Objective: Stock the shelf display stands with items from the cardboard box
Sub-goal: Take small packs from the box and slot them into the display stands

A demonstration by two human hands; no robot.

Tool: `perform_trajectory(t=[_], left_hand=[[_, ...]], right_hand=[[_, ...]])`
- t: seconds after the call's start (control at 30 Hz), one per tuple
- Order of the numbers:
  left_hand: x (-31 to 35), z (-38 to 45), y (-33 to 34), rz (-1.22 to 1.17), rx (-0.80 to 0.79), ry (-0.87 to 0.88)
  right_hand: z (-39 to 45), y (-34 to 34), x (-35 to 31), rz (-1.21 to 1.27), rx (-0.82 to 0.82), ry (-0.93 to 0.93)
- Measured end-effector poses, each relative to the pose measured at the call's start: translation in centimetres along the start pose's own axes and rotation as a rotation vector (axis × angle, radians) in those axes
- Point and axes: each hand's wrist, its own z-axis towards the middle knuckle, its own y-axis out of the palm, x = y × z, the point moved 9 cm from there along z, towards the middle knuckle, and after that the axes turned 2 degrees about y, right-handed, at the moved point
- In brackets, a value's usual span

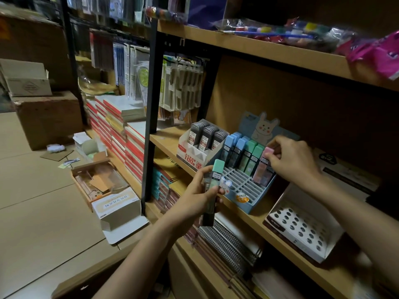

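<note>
left grip [199, 196] holding green-capped case [213, 186], white holed stand [302, 228]

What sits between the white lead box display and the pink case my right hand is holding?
In the head view, two blue-capped cases and two green-capped cases stand in the blue bunny stand.

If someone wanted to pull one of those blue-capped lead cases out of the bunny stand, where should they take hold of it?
By the cap, from above. Each blue-capped case stands upright in the blue stand with green-capped cases packed close beside it, so the sides are probably shut in. Only the cap's front and back look open for a pinch grip.
</note>
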Motion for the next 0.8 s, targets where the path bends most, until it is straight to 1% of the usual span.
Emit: perform_trajectory(t=[0.17,0.27,0.43,0.53,0.6,0.7,0.8], left_hand=[[-0.1,-0.1,0.5,0.024,-0.017,0.001],[0.0,-0.2,0.4,0.028,0.002,0.007],[0.0,-0.2,0.1,0.075,0.042,0.035],[-0.1,-0.1,0.3,0.092,0.039,0.044],[-0.3,0.0,0.4,0.099,0.033,0.045],[-0.6,-0.1,0.4,0.091,0.029,0.035],[-1.1,0.0,0.2,0.028,0.022,-0.007]], right_hand=[[-0.6,0.0,-0.1,0.005,0.020,-0.006],[-0.7,-0.4,-0.2,-0.014,0.048,-0.017],[-1.2,-0.1,-0.3,0.001,0.042,-0.043],[-1.5,0.0,-0.5,0.015,0.100,-0.037],[-1.6,0.4,-0.4,0.033,0.105,-0.024],[-1.6,1.1,-0.2,-0.008,0.104,-0.047],[-1.5,1.2,-0.3,-0.106,0.126,-0.079]])
